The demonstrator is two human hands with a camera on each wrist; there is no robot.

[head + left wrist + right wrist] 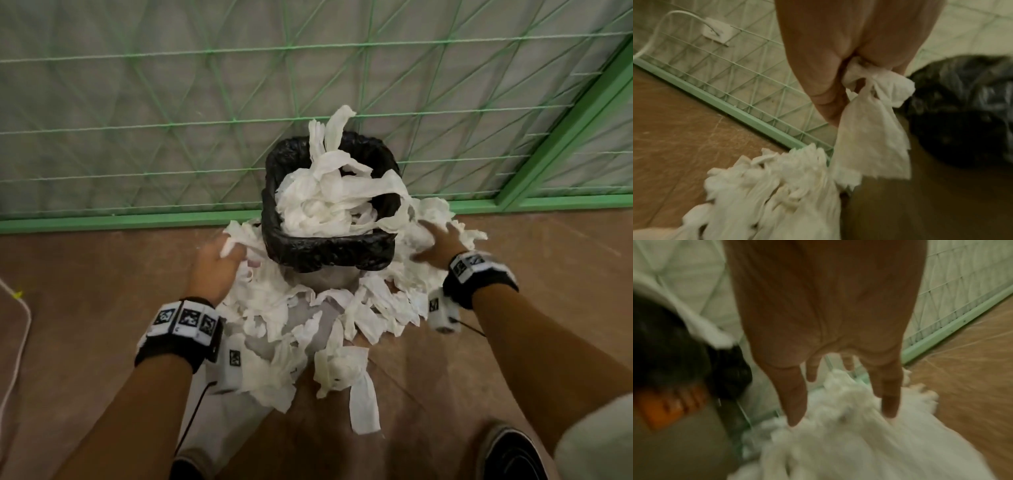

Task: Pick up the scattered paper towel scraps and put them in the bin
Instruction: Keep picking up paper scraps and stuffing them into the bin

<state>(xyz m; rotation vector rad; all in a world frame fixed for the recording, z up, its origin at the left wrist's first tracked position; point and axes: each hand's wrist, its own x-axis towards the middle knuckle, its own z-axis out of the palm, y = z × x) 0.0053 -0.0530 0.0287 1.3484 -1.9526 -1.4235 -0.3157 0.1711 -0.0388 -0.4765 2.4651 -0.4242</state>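
Scraps (301, 322) were still heaped around the overfull bin (329, 251); one was pinched by the left hand (214, 270), while right-hand (440, 241) fingers (795, 399) were spread.

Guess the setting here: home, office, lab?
Probably a staged data-collection space, not a home. A green wire-mesh panel walls off a worn brown floor, and a bin lined with a black bag sits against it, overflowing with paper towel scraps.

We saw dim, warm indoor light in all three views. The head view was fairly sharp, its edges bowed by the wide lens. Both wrist views were motion-blurred, the right one most heavily, with a greenish cast.
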